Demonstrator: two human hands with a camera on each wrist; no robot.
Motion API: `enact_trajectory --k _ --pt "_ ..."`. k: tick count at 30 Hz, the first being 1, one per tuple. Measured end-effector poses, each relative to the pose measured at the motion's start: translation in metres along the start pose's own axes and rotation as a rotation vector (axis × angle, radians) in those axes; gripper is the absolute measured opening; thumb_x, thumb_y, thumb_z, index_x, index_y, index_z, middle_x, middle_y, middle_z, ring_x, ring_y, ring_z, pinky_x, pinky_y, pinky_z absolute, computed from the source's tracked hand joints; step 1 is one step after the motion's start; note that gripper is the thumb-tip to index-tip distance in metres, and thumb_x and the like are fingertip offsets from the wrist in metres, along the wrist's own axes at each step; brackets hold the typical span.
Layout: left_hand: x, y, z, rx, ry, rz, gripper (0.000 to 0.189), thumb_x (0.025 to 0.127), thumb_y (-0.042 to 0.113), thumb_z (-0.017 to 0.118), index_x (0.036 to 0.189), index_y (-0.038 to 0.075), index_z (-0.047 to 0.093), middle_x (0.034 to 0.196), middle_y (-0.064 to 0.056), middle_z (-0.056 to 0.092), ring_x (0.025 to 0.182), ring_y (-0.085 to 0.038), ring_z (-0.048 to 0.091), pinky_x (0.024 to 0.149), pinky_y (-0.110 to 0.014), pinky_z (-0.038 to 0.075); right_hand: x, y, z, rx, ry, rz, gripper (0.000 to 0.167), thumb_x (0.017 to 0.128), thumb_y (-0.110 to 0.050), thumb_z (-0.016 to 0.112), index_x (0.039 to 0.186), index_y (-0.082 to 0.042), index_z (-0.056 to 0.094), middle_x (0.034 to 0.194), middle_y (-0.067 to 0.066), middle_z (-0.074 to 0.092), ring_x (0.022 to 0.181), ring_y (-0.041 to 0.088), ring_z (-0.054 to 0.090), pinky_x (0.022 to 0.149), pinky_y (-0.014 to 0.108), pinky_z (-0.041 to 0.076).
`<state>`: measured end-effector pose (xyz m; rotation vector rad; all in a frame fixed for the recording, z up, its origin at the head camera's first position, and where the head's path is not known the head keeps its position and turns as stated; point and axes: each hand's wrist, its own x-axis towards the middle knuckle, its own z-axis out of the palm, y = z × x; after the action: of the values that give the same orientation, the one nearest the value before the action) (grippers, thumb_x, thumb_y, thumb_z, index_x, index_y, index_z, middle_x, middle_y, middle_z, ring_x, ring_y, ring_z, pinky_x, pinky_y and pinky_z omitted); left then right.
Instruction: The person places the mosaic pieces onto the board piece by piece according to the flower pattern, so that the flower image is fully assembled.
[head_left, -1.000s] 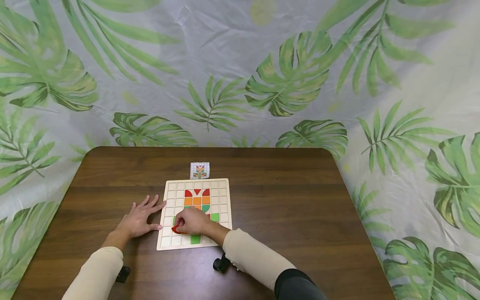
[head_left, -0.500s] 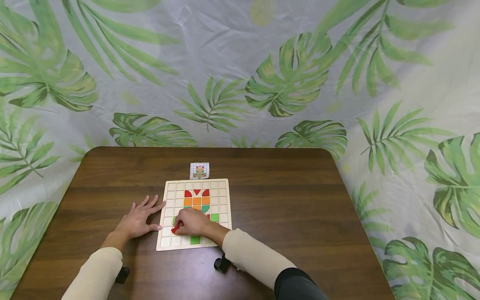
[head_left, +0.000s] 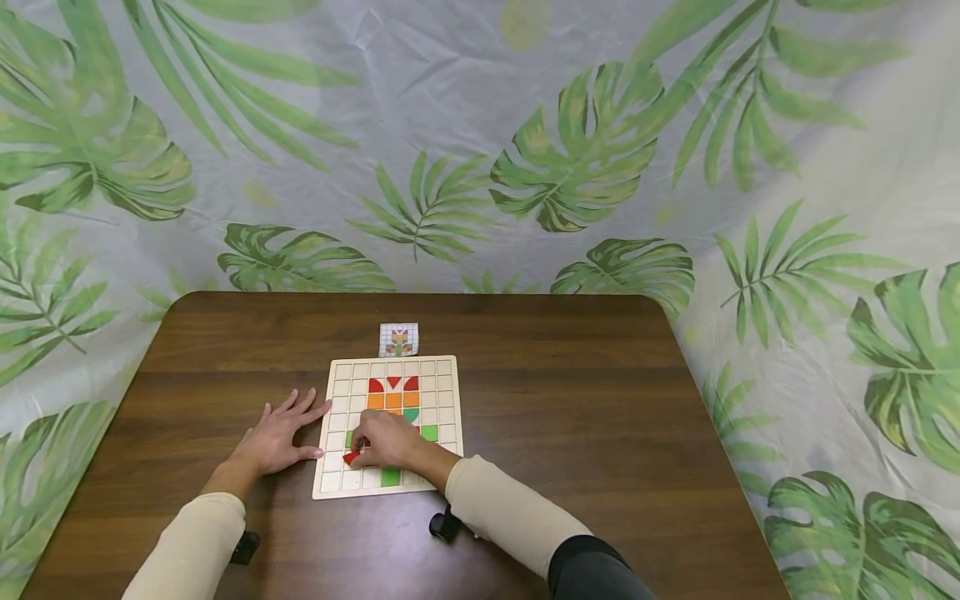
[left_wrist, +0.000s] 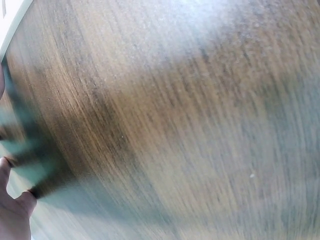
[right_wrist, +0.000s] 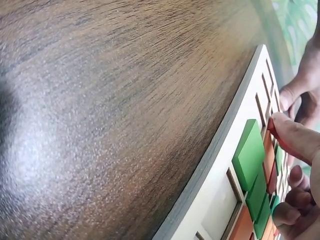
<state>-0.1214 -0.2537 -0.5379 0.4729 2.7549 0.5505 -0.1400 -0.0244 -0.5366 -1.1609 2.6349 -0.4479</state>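
Observation:
My right hand (head_left: 386,440) pinches a red tile (head_left: 350,457) over the lower left squares of a pale wooden grid board (head_left: 341,389). In the right wrist view, the thumb presses that red tile from the near side. My left hand (head_left: 274,438) rests with spread fingers on the table, its thumb and index fingertip touching the board's left edge. Red, orange and green tiles fill the board's middle columns, among them an orange tile (head_left: 393,401) and a raised-looking green tile (right_wrist: 249,154) near the front rim. My right hand hides several tiles.
A small printed card (head_left: 398,340) with a coloured grid pattern lies just behind the board. The dark wooden table (head_left: 570,433) extends to both sides. A leaf-patterned cloth (head_left: 450,100) hangs behind the table.
The red tile has turned slightly between the right hand's fingers and thumb, staying over the same squares. My left hand and the board hold their places.

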Motion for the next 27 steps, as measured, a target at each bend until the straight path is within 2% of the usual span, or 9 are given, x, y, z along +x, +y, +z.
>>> enact_trajectory --k 9,17,27 --pt "0.0000 0.0006 0.0003 0.003 0.002 -0.002 0.085 0.076 0.050 0.074 0.147 0.016 0.041 0.154 -0.023 0.027 0.140 -0.049 0.018 0.105 -0.072 0.012 -0.0004 -0.0005 0.0000 -0.048 0.004 0.029 0.018 0.079 -0.042 0.077 0.074 -0.026 0.071 0.076 -0.012 0.050 0.067 0.002 0.046 0.050 0.015 0.034" --pt "-0.0003 0.0012 0.0004 0.001 0.001 -0.006 0.085 0.076 0.051 0.073 0.147 0.016 0.041 0.154 -0.023 0.027 0.140 -0.049 0.018 0.106 -0.072 0.012 -0.0031 0.0001 0.0019 -0.010 0.016 0.039 0.021 0.078 -0.044 0.077 0.078 -0.025 0.070 0.075 -0.012 0.048 0.066 0.001 0.044 0.050 0.013 0.033" --pt "-0.0002 0.0001 0.0008 0.000 0.005 -0.003 0.085 0.076 0.050 0.074 0.147 0.016 0.041 0.154 -0.024 0.027 0.140 -0.049 0.017 0.105 -0.072 0.011 -0.0031 0.0003 0.0039 -0.044 0.022 0.023 0.021 0.077 -0.044 0.078 0.083 -0.025 0.075 0.074 -0.013 0.048 0.067 0.000 0.043 0.051 0.013 0.033"
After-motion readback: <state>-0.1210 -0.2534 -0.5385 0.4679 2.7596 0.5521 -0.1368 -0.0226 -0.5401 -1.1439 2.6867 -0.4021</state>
